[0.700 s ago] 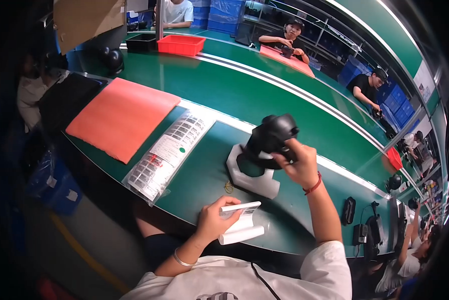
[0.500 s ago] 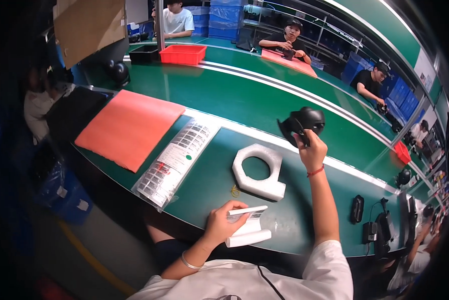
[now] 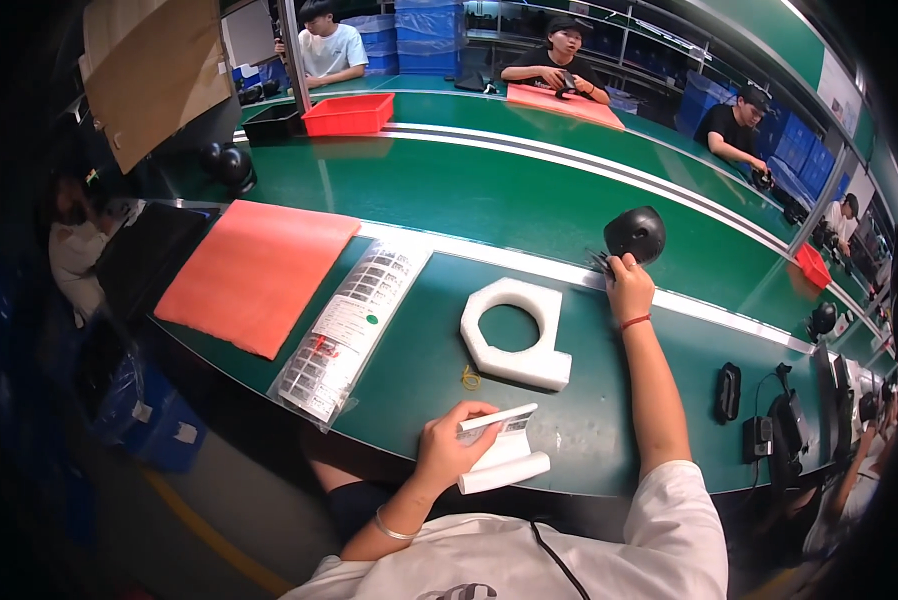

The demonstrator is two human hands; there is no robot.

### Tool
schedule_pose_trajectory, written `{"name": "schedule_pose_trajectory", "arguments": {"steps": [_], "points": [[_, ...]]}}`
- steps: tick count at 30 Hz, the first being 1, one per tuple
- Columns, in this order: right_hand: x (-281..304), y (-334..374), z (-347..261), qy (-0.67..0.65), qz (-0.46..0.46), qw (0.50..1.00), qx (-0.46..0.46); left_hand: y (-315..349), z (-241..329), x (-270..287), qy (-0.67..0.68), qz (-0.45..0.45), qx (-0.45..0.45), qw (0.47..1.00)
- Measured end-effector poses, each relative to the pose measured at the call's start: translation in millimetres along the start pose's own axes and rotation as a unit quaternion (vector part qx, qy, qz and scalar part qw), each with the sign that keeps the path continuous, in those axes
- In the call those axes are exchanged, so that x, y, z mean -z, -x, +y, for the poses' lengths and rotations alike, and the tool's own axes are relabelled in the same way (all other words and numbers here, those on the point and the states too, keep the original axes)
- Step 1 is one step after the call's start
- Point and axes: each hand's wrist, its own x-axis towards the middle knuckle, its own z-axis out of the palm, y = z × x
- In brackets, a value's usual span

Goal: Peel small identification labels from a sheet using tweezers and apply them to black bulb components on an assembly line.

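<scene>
My left hand is closed on a curled white sheet, its thumb across the inner side where some dark print shows. The sheet's two long edges roll upward above the table's near edge. Out over the far edge of my table, my right hand grips a black rounded plastic housing from below. A smooth dome side of the housing shows, and a darker part near my fingers is unclear. Between the hands lies a white foam ring with a round hole. Beside it is a small yellow band.
On the left lie an orange foam mat and a plastic-wrapped label sheet. Black parts with a cable sit at the right. A green conveyor runs beyond; red bin and co-workers are across it.
The black housing has turned in my right hand, so its rounded side now shows. The left hand keeps the white sheet nearly still. The whole view has shifted slightly.
</scene>
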Motion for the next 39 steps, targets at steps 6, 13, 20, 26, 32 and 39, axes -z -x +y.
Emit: {"name": "schedule_pose_trajectory", "arguments": {"steps": [6, 13, 20, 26, 32, 39], "points": [[-6.3, 1.8, -10.9, 0.028, -0.144, 0.984, -0.096, 1.0, -1.2, -0.4, -0.005, 0.01, -0.003, 1.0], [-22.6, -1.8, 14.0, 0.047, -0.275, 0.93, -0.239, -0.1, -0.1, -2.5, -0.013, 0.007, -0.007, 1.0], [-19.1, 10.9, 14.7, -0.012, -0.214, 0.955, -0.203, 6.9, 4.6, -1.1, -0.029, 0.02, -0.006, 0.999], [-43.8, 26.2, 25.2, -0.064, -0.139, 0.977, -0.151, 2.8, -9.2, -7.5, -0.054, -0.019, -0.001, 0.998], [-19.8, -0.4, 8.8, -0.047, -0.231, 0.962, -0.141, -6.5, 5.2, 0.6, -0.041, -0.033, -0.014, 0.999], [-15.1, 9.1, 9.7, 0.013, -0.275, 0.95, -0.149, 0.8, -12.4, -4.4, -0.006, -0.008, -0.046, 0.999]]}}
